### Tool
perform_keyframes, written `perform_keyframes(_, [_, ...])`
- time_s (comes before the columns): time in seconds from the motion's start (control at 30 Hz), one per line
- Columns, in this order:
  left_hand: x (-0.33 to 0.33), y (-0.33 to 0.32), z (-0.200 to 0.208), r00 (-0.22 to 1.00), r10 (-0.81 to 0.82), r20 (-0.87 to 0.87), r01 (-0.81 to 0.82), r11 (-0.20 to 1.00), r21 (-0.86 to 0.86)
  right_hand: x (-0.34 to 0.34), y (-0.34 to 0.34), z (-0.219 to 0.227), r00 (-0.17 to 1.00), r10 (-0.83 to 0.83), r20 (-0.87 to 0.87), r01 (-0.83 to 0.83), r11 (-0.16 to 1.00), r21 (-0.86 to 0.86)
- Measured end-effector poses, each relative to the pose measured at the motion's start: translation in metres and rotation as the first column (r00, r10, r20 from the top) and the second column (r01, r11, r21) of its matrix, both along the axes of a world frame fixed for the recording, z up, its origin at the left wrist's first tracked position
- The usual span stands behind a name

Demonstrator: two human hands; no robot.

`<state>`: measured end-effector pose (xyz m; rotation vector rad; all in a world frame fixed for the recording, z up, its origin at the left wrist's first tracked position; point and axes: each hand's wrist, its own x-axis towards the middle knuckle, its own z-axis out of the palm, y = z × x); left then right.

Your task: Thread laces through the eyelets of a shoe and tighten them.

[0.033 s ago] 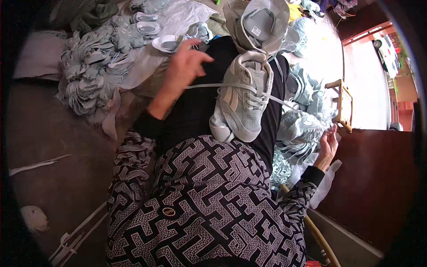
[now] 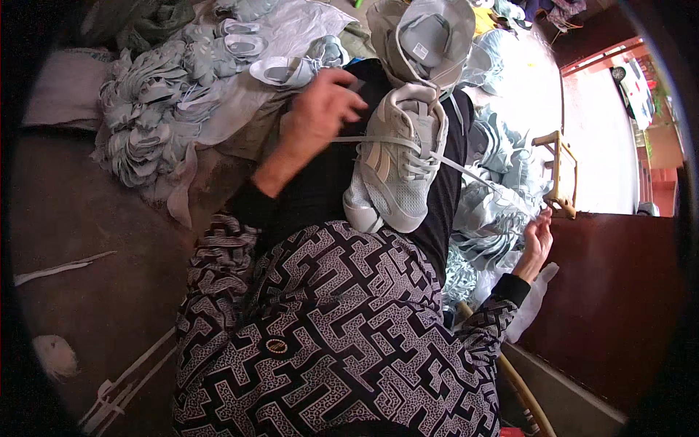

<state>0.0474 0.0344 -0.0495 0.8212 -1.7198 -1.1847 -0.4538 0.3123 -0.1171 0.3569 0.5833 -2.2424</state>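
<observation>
Dim workroom, dark floor (image 2: 95, 197) to the left, bright doorway at far right with a parked vehicle (image 2: 635, 93) outside. Reddish-brown panel (image 2: 604, 298) on the right; yellowish wooden frame (image 2: 559, 175) at its far end. Heap of pale shoe parts (image 2: 149, 124) far left, beside a white sheet (image 2: 306, 29); a second heap (image 2: 488, 218) of pale blue-grey pieces along the right.

Person sits, patterned top (image 2: 349, 335), black trousers (image 2: 309, 178). Pale grey sneaker (image 2: 408, 167) rests on the lap, toe toward the body, a second pale toe (image 2: 362, 216) showing just beside it on the left.

White lace (image 2: 473, 175) runs out both sides of the sneaker, close to straight. Left hand (image 2: 324, 113) over the left thigh, fingers loosely bent and apart; lace passes to its underside, grip hidden, cannot tell whether held. Right hand (image 2: 537, 239) well out to the right, fingertips drawn narrow, apparently pinching the lace's other end.
</observation>
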Motion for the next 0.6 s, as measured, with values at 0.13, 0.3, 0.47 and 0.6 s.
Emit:
perform_keyframes(0.13, [-0.032, 0.023, 0.001, 0.983, 0.133, 0.126, -0.047, 0.847, -0.53, -0.042, 0.062, -0.048, 0.998, -0.01, -0.059, 0.011, 1.0, 0.015])
perform_keyframes(0.3, [-0.024, 0.055, -0.001, 0.98, 0.066, 0.189, 0.018, 0.91, -0.415, 0.019, 0.02, -0.036, 0.961, 0.037, -0.275, 0.041, 0.961, 0.273])
perform_keyframes(0.47, [-0.031, 0.044, 0.008, 0.982, 0.114, 0.153, -0.036, 0.899, -0.437, 0.146, -0.077, 0.045, 0.379, 0.511, -0.772, 0.124, 0.798, 0.589])
perform_keyframes(0.6, [-0.031, 0.05, 0.011, 0.914, 0.123, 0.387, 0.133, 0.81, -0.571, 0.212, -0.127, 0.062, 0.057, 0.552, -0.832, 0.059, 0.83, 0.555])
